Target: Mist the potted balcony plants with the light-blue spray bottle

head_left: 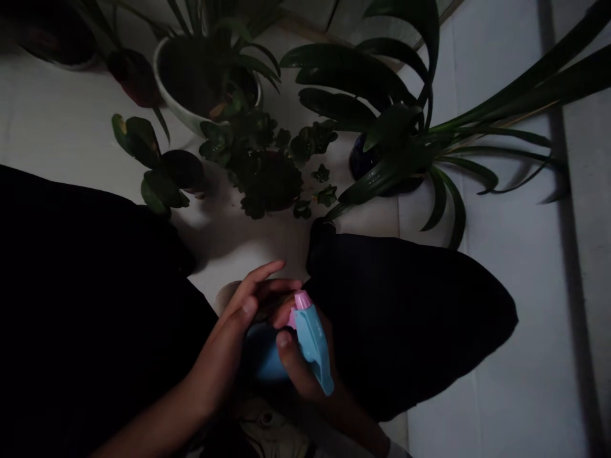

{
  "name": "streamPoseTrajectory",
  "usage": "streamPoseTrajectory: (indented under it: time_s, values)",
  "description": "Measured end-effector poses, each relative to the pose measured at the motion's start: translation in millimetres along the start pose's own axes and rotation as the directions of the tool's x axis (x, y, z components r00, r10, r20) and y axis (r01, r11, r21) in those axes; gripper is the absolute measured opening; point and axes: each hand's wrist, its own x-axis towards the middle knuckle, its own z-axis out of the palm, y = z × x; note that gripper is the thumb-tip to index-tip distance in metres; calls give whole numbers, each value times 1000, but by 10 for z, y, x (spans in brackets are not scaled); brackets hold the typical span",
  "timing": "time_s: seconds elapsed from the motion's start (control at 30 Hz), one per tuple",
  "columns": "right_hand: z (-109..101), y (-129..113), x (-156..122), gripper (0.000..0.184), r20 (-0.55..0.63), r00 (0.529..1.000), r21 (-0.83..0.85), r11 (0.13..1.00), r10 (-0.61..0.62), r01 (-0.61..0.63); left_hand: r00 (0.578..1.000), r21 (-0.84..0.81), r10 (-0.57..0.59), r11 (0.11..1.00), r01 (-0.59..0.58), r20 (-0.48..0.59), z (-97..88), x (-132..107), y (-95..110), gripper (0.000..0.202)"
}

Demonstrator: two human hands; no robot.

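Note:
A light blue spray bottle (pixel 311 340) with a pink nozzle sits low in the middle of the view, above my lap. My right hand (pixel 298 369) is wrapped round its spray head, thumb on top. My left hand (pixel 238 331) rests against the bottle's blue body from the left, its fingers stretched out and curved over the top. My dark-clothed knees frame both hands.
Several potted plants stand on the pale floor ahead: a white pot (pixel 191 83) with long leaves, a small bushy plant (pixel 267 165), a dark blue pot (pixel 367 162) with long strap leaves, and a small plant (pixel 162 165) at left. The scene is dim.

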Motion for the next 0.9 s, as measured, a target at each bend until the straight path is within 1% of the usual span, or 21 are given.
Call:
streamPoseTrajectory:
  time_s: [0.1,0.2,0.3,0.37,0.5,0.6,0.7,0.8,0.87,0.9]
  values:
    - [-8,-25,4,13,40,999,-5,1000,-13,13,999,9,37,999,-37,12,-6,-13,2,47]
    - [-17,-31,-1,8,21,1000,-9,1000,22,-22,996,15,80,997,-81,41,-19,-27,-3,47]
    - [-22,-24,-13,8,26,997,11,998,67,-67,995,25,75,997,-77,60,-36,-28,-10,45]
    - [-19,-19,-18,9,41,997,21,998,63,-64,995,35,76,996,-79,66,-47,-22,-14,45]
    - [-1,2,-14,22,24,999,6,999,41,-41,987,68,127,989,-134,93,-68,-18,-36,44]
    - [4,32,-9,17,4,1000,33,999,25,-25,983,95,155,982,-164,93,-80,-26,-62,42]
    - [-10,40,-18,14,12,999,44,999,31,-32,985,82,151,984,-158,84,-83,-38,-73,42]
    - [-24,5,-38,29,54,998,-3,1000,30,-29,987,46,126,990,-131,100,-84,-44,-65,43]
    - [-21,-31,-48,36,47,998,-35,999,42,-40,987,45,118,991,-123,111,-88,-43,-57,44]
    - [-16,-48,-52,36,30,998,-41,998,55,-53,986,57,120,990,-127,113,-91,-42,-53,44]
